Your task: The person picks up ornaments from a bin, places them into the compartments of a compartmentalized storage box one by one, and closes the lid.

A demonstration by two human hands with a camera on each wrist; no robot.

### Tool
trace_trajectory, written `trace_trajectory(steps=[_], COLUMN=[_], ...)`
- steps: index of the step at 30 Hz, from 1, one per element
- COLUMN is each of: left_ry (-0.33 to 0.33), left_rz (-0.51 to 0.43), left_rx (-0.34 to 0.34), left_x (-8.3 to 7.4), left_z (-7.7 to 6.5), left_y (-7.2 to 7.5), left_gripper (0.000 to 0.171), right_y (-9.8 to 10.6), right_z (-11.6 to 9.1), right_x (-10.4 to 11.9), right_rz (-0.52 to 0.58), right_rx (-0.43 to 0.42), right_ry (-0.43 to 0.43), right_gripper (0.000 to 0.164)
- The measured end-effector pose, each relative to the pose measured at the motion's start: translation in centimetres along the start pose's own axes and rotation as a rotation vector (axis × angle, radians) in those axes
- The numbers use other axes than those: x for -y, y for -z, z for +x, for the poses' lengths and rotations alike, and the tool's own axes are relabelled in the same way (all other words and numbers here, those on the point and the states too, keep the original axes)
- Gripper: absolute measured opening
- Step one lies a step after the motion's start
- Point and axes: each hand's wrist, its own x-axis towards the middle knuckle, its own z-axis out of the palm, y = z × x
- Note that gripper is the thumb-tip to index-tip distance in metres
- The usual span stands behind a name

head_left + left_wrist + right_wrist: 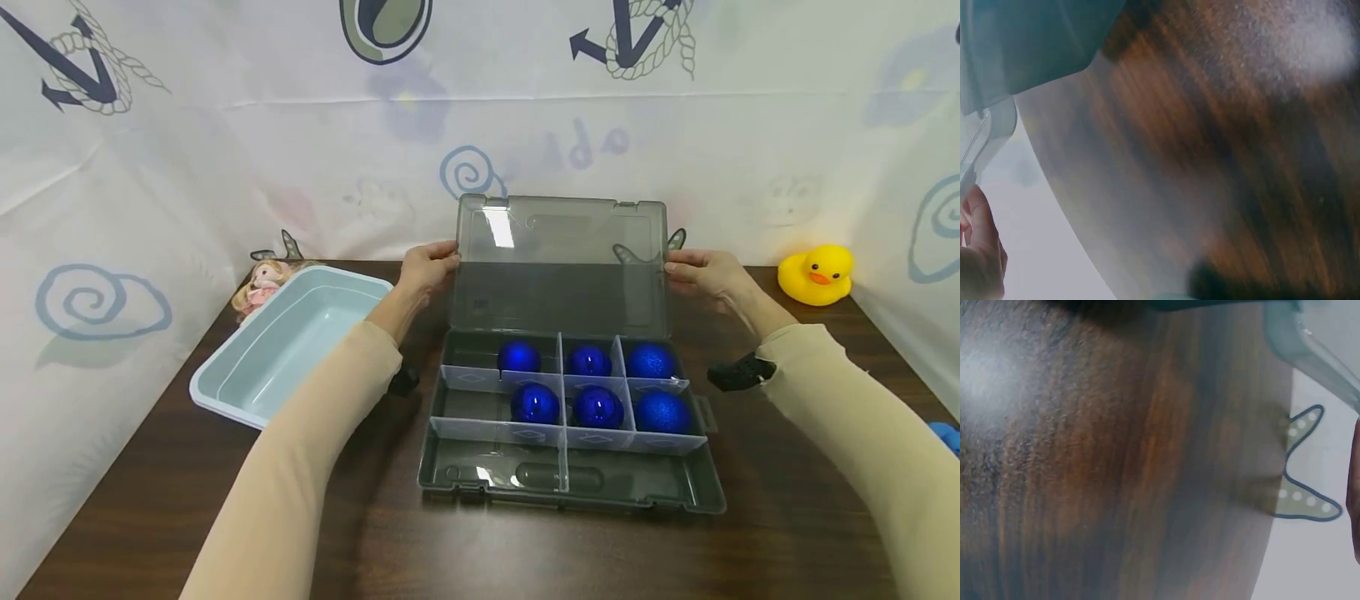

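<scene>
A smoky see-through divided box [495, 467] lies with its hinged lid [558, 287] raised at the back. Shiny and glittery blue balls [597, 407], several in all, sit one to a compartment in the two rear rows. The front row's two compartments hold none. At the lid's left edge, my left hand [429, 271] pinches the rim between thumb and fingers; the left wrist view catches this hand [982, 250] at its border. My right hand [712, 275] grips the opposite edge at about the same height. Only a sliver of a finger [1354, 487] shows in the right wrist view.
Left of the box stands a pale blue plastic basin [225, 408], partly behind my left sleeve. Behind it lies a doll [264, 282]. A yellow rubber duck [816, 275] sits at the back right, and a blue object [947, 437] shows at the right edge. Patterned cloth [300, 150] encloses the dark wooden table [420, 550].
</scene>
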Motion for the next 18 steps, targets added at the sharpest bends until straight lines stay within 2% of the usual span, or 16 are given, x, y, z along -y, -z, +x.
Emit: trace_trajectory(steps=[3, 6, 8, 10, 15, 18], left_ry=[-0.084, -0.179, -0.236, -0.289, -0.422, -0.494], left_rz=[0.029, 0.033, 0.015, -0.008, -0.018, 0.016], left_rx=[-0.009, -0.035, -0.050, -0.073, -0.152, -0.211], left_x=[-0.5, -1.2, -1.6, -1.9, -2.2, -2.2], left_z=[-0.1, -0.3, -0.3, -0.5, -0.7, -0.7], left_y=[0.0, -0.1, -0.2, -0.4, -0.9, -1.1], left_gripper=[0.039, 0.038, 0.038, 0.037, 0.032, 0.029], right_y=[0.4, 0.7, 0.8, 1.0, 1.0, 0.9], right_z=[-0.3, -0.4, -0.5, -0.6, -1.0, -1.2], right_x=[0.5, 1.0, 1.3, 1.6, 1.8, 1.9], right_rz=[0.017, 0.197, 0.305, 0.352, 0.225, 0.219], right_rx=[-0.039, -0.059, -0.073, -0.094, -0.203, -0.229], right_ry=[0.066, 0.167, 0.236, 0.290, 0.362, 0.406], right_gripper=[0.040, 0.013, 0.017, 0.020, 0.019, 0.020])
